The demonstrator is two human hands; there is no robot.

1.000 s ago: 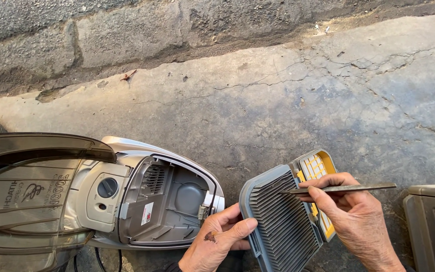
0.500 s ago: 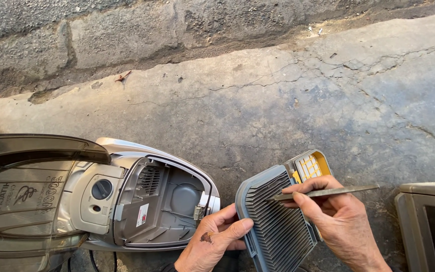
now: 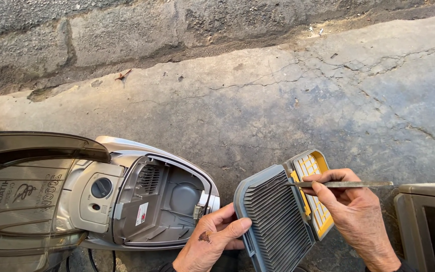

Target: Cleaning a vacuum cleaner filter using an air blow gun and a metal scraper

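Both wrists run off the bottom edge, and so does the lower end of the grey filter cassette [image 3: 277,221], so its full length cannot be seen. It sits tilted between the two hands above the cracked concrete ground [image 3: 288,111], just right of the vacuum cleaner [image 3: 142,201]. The left hand [image 3: 210,244] has its grip closed on the cassette's left rim, thumb laid over the frame edge, a dark smudge on its back. The right hand [image 3: 356,214] is closed around a thin flat metal file [image 3: 346,184], pinched between thumb and fingers, its tip resting at the seam where the grey pleated panel meets the yellow gridded frame [image 3: 314,194]; the hand hides much of that yellow part. The pleats are fine, close and dusty. The vacuum's silver plastic body lies open, showing a hollow grey chamber with a ribbed grille; its smoky translucent lid [image 3: 31,151] is cut off at the left. A dark boxy object [image 3: 429,226] at the right edge is only partly visible, and a rough stone kerb [image 3: 127,35] runs along the top
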